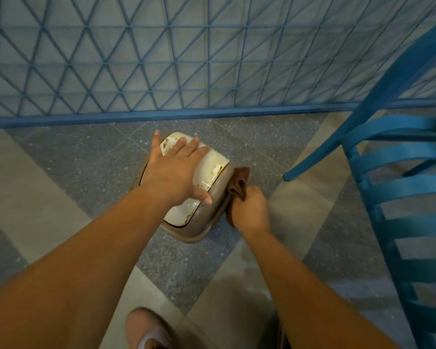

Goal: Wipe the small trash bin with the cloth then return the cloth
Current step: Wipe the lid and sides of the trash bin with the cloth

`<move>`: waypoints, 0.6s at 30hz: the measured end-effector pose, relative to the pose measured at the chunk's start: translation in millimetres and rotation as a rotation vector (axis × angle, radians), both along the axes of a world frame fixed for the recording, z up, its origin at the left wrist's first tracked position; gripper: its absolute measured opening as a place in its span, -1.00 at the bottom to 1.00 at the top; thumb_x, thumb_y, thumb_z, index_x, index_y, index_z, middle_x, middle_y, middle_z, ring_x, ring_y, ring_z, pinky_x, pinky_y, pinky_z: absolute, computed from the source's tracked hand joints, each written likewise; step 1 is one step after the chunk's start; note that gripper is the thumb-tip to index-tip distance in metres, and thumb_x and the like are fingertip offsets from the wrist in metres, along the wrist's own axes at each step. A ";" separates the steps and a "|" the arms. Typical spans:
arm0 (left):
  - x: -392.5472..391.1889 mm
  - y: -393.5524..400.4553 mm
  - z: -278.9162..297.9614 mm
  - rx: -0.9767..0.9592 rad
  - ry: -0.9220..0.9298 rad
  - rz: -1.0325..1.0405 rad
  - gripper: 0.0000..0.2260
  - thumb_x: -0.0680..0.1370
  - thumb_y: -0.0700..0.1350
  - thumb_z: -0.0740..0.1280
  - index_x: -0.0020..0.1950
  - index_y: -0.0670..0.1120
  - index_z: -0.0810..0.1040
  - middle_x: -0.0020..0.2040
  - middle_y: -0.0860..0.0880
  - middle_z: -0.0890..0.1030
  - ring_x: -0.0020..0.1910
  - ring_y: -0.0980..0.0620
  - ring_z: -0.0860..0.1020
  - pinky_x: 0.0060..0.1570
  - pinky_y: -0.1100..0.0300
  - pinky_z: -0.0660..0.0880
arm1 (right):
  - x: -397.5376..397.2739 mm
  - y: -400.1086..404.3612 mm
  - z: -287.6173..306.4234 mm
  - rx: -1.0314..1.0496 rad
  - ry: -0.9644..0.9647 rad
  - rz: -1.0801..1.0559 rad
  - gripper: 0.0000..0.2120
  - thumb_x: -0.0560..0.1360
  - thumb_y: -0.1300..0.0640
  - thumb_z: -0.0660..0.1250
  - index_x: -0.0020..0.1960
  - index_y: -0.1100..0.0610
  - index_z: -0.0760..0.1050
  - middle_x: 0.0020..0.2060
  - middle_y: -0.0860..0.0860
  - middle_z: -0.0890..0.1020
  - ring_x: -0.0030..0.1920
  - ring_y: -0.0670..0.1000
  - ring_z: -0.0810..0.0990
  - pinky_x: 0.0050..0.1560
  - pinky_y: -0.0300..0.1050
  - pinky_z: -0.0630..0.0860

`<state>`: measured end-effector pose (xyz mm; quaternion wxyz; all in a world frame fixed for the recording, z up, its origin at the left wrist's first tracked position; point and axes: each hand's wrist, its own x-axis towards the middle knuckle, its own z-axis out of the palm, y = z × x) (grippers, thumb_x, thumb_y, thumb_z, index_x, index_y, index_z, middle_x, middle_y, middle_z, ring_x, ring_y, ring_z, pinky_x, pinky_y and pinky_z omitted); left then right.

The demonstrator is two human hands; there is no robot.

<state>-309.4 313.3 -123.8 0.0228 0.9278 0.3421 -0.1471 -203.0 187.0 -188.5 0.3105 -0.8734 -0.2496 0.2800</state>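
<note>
Flat left hand (176,170) steadies the small trash bin (213,182); right hand (249,210) grips the cloth (238,183) against its side.

Speckled floor (91,157), blue chair (400,187), lattice railing (161,71)

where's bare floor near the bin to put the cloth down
Bare floor lies left of the trash bin as far as the blue lattice fence, and in front of it toward the shoe. The right side is tighter: the right hand grips the cloth against the bin, with the blue chair close by.
</note>
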 end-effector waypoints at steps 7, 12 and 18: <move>1.8 0.3 1.1 0.002 0.020 0.001 0.01 0.25 0.49 0.26 0.55 0.13 -0.09 0.58 0.07 -0.06 0.55 0.04 -0.09 0.38 -0.31 -0.35 | -64.7 -43.5 -19.0 0.103 -0.044 0.073 -0.61 0.50 0.28 0.24 0.32 0.09 0.47 0.07 0.12 0.51 0.08 0.15 0.54 0.01 -0.07 0.42; 1.5 -0.7 2.9 0.000 0.029 0.004 0.00 0.26 0.48 0.26 0.55 0.12 -0.08 0.58 0.06 -0.06 0.55 0.03 -0.08 0.38 -0.30 -0.35 | -93.2 -62.2 -24.5 0.039 -0.011 0.205 -0.54 0.48 0.25 0.22 0.37 0.03 0.42 0.12 0.06 0.50 0.13 0.10 0.52 0.05 -0.06 0.48; 0.8 -1.1 3.0 -0.008 0.032 0.006 0.00 0.26 0.49 0.25 0.55 0.13 -0.09 0.58 0.07 -0.06 0.55 0.04 -0.09 0.38 -0.31 -0.35 | -84.1 -75.2 -27.2 0.030 0.093 0.298 -0.64 0.45 0.19 0.22 0.20 -0.04 0.55 0.06 0.01 0.54 0.04 0.06 0.56 0.05 -0.01 0.52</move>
